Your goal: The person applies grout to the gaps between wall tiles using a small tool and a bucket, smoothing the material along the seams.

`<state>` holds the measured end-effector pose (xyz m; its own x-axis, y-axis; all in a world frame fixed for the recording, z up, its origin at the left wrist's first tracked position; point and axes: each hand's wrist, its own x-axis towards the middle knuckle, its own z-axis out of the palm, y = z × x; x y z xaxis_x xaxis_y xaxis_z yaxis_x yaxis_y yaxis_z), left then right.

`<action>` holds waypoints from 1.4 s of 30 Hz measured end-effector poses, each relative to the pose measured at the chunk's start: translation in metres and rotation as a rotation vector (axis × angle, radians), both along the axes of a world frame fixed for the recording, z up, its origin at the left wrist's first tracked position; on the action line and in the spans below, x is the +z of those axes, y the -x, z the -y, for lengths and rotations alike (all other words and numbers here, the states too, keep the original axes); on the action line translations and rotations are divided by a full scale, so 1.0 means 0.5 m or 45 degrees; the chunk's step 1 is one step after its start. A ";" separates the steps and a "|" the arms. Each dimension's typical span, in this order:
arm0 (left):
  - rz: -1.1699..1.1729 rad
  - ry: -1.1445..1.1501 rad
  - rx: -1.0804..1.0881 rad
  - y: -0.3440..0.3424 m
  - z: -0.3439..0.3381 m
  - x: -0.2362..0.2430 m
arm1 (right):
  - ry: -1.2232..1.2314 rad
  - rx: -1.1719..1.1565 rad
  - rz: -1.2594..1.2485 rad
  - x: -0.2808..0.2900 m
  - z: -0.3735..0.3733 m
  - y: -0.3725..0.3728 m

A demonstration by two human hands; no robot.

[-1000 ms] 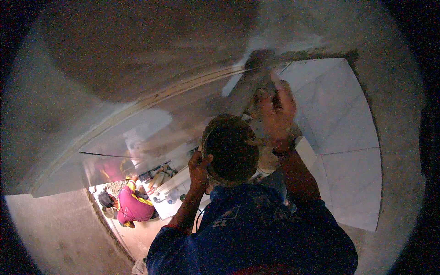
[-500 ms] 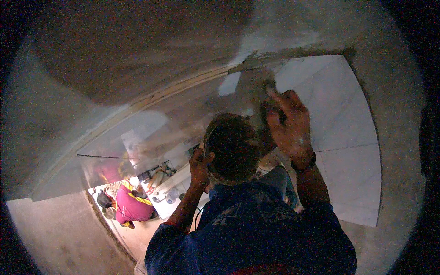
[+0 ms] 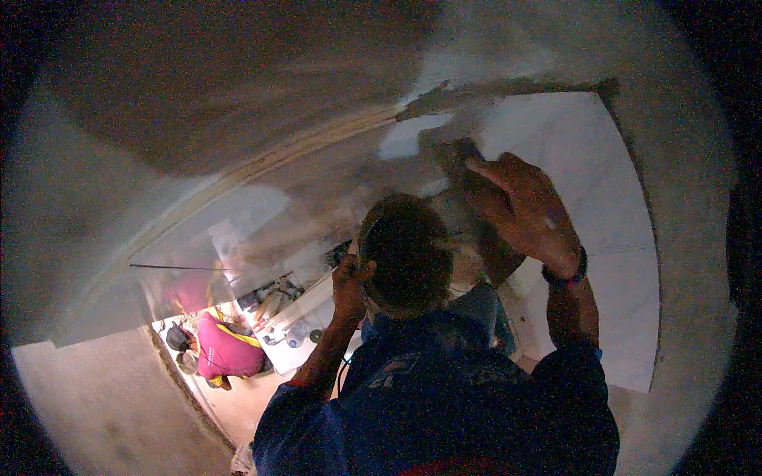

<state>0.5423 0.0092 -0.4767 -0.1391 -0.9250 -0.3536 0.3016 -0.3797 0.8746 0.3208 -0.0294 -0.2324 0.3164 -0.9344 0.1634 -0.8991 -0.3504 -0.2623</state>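
"Where is the right hand [image 3: 532, 202]?"

"Raised in front of the pale slab [image 3: 611, 222], near its upper left corner, back of the hand toward the camera. The fingers are partly bent, their tips pointing left at a dark patch [image 3: 467, 149]."

"Has it hold of anything?"

"I can't tell. The palm is turned away and the patch is too blurred to make out."

"And the left hand [image 3: 349, 285]?"

"Up close beside the dark-haired head [image 3: 405, 254] of the person in the blue shirt [image 3: 444, 412], fingers curled in. Whether it grips something is hidden."

"Describe the slab."

"Faint grey veins. A rough dark strip [image 3: 532, 91] follows its top edge, and grey wall [image 3: 694, 238] lies beyond its right edge. The right forearm, with a dark band [image 3: 565, 266] at the wrist, crosses in front of it."

"What's left of it?"

"A glossy panel [image 3: 254, 202], a tan strip [image 3: 317, 143] running along its upper edge. By its lower edge are tools [image 3: 274, 301], and near its lower left corner a co-worker in magenta and yellow [image 3: 226, 349] is bent low."
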 end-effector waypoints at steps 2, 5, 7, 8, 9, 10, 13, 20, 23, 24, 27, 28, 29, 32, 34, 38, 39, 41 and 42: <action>0.023 -0.046 -0.003 -0.003 -0.004 -0.003 | -0.082 -0.049 0.058 0.029 -0.010 0.022; 0.476 0.340 -0.032 -0.009 -0.004 -0.041 | 0.316 0.183 -0.222 0.061 0.021 0.042; 0.216 0.197 -0.029 -0.003 0.009 -0.010 | 0.337 0.319 -0.393 0.094 0.055 0.038; 0.089 0.122 -0.023 -0.001 0.014 0.004 | 0.346 0.391 -0.475 0.103 0.073 0.032; 0.112 0.139 -0.045 -0.001 0.020 0.010 | 0.363 0.428 -0.495 0.106 0.089 0.025; 0.135 0.155 -0.068 -0.003 0.026 0.015 | 0.380 0.465 -0.515 0.109 0.104 0.016; 0.152 0.122 -0.055 0.004 0.037 0.013 | 0.404 0.495 -0.653 0.109 0.148 0.002; -0.078 -0.075 0.070 0.035 0.049 0.093 | 0.337 0.458 -0.741 0.147 0.203 0.053; -0.063 -0.038 0.023 0.030 0.047 0.040 | 0.199 0.383 -0.731 0.159 0.234 0.106; -0.050 -0.009 0.014 0.039 0.056 0.060 | 0.187 0.343 -0.742 0.164 0.242 0.141; 0.040 0.047 -0.004 0.052 0.077 0.105 | 0.136 0.256 -0.689 0.169 0.266 0.216; 0.094 0.046 -0.023 0.050 0.082 0.098 | 0.107 0.231 -0.627 0.174 0.271 0.226; 0.144 0.045 -0.049 0.054 0.090 0.107 | 0.073 0.200 -0.568 0.189 0.274 0.237; -0.053 -0.018 -0.044 0.079 0.114 0.159 | -0.044 0.088 -0.582 0.240 0.301 0.289; 0.064 0.002 0.002 0.085 0.111 0.120 | -0.032 0.096 -0.696 0.274 0.303 0.354; 0.196 0.063 -0.102 0.098 0.131 0.172 | -0.036 0.169 -0.330 0.331 0.250 0.334; 0.098 0.000 -0.072 0.104 0.132 0.183 | -0.080 0.138 -0.176 0.334 0.238 0.333; -0.091 -0.126 -0.005 0.117 0.131 0.198 | -0.308 -0.094 0.176 0.305 0.229 0.361; -0.089 -0.096 -0.016 0.120 0.131 0.202 | -0.337 -0.064 0.196 0.300 0.228 0.356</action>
<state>0.4824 -0.0564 -0.3757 -0.1776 -0.8941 -0.4112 0.3559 -0.4479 0.8202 0.1430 -0.1435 -0.0824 0.2594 -0.9647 -0.0450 -0.8560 -0.2081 -0.4732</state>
